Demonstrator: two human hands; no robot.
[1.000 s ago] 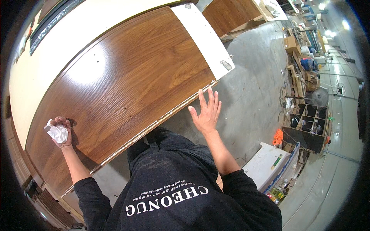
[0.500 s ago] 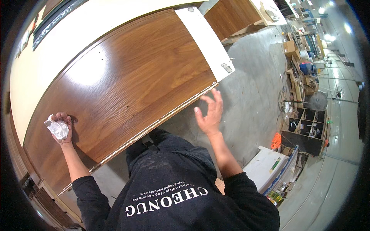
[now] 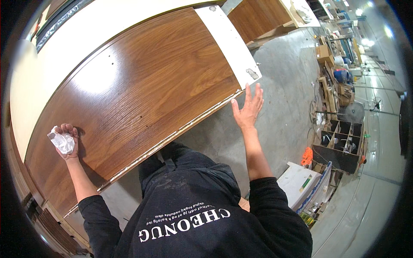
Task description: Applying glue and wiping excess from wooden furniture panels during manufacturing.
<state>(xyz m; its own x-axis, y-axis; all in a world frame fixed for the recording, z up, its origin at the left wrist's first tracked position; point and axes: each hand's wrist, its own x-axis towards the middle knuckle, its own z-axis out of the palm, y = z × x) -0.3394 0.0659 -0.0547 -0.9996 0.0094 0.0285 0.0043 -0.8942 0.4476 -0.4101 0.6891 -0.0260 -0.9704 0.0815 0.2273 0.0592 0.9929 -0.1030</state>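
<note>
A long brown wood-grain panel [image 3: 159, 73] lies in front of me, with a rough pale strip along its near edge. Over its left part, my left hand [image 3: 71, 142] is closed around a crumpled white wad [image 3: 63, 142] that looks like paper or plastic. A grey patch shows on the wad's left side. At the panel's near right corner is my right hand [image 3: 248, 112], fingers spread and holding nothing. Its fingertips are beside the corner; whether they touch it I cannot tell. Across the panel's right end runs a white board [image 3: 232, 45] with grey smudges.
Beyond the panel extends a cream surface [image 3: 30, 77], with a dark wrapped strip [image 3: 64, 23] at the far left. Another brown panel [image 3: 258, 17] stands at the far right. On the grey floor at right are a compartment box [image 3: 340, 146], a fan [image 3: 354, 112] and a white box [image 3: 297, 185].
My right hand has moved up and to the right, toward the panel's corner, and its fingers have straightened. The left hand with the white wad has barely shifted.
</note>
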